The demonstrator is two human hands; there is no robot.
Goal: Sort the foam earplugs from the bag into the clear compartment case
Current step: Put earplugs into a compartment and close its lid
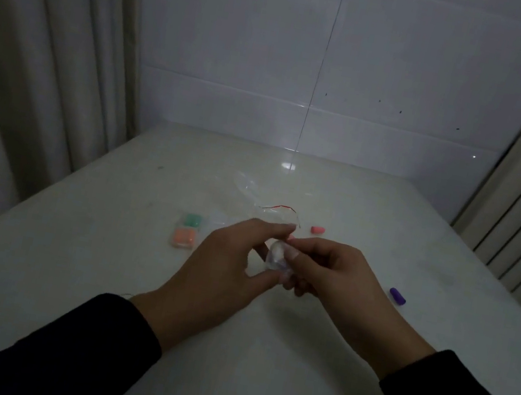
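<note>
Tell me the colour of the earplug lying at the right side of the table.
Purple earplug, head view.

The small clear plastic piece [276,257] pinched between both hands [277,270] is mostly covered by fingertips, and its shape cannot be told. A sliver of pink [291,237] shows behind the fingers, too small to identify. The clear compartment case [187,231] on the left is blurred, its walls hardly visible. Both dark sleeves [69,348] run off the near edge.

Our left hand [227,257] and right hand [326,271] meeting near the middle, fingertips pinched together, left thumb low, wrists angled inward, dark sleeves [69,348] covering both forearms from the near edge
</note>
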